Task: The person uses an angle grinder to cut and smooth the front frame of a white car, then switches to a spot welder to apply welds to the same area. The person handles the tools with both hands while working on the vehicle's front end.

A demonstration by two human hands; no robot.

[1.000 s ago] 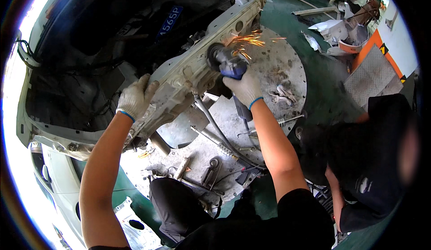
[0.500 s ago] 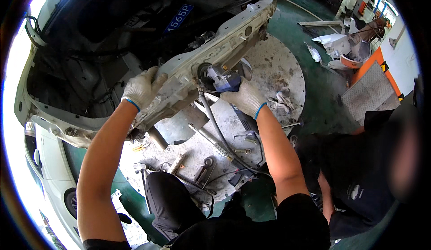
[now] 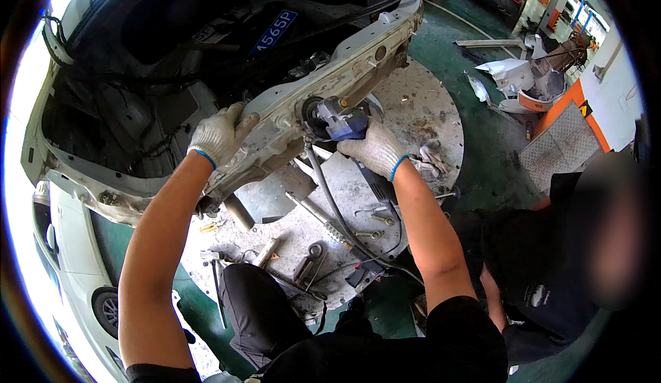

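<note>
The pale bare rear panel [image 3: 275,128] of a car body runs diagonally in front of me. On its upper edge lies my left hand [image 3: 217,137] in a white knit glove, thumb spread away from the fingers. My right hand [image 3: 375,149], gloved alike, is closed round a blue and grey angle grinder [image 3: 348,123]. The grinder's dark round disc end [image 3: 314,114] is up against the panel's outer face; whether the disc spins I cannot tell. Most of my right fingers are hidden behind the tool. A dark hose [image 3: 323,176] hangs down beside it.
Tools lie on the round pale platform [image 3: 427,101] below, among them a long metal rod tool [image 3: 317,212] and a wrench [image 3: 368,234]. A co-worker [image 3: 544,259] crouches close at my right. Scrap car parts [image 3: 513,73] lie on the floor beyond; a white car [image 3: 76,245] stands left.
The view has shifted slightly. Both hands and the grinder keep nearly the same place on the panel.
</note>
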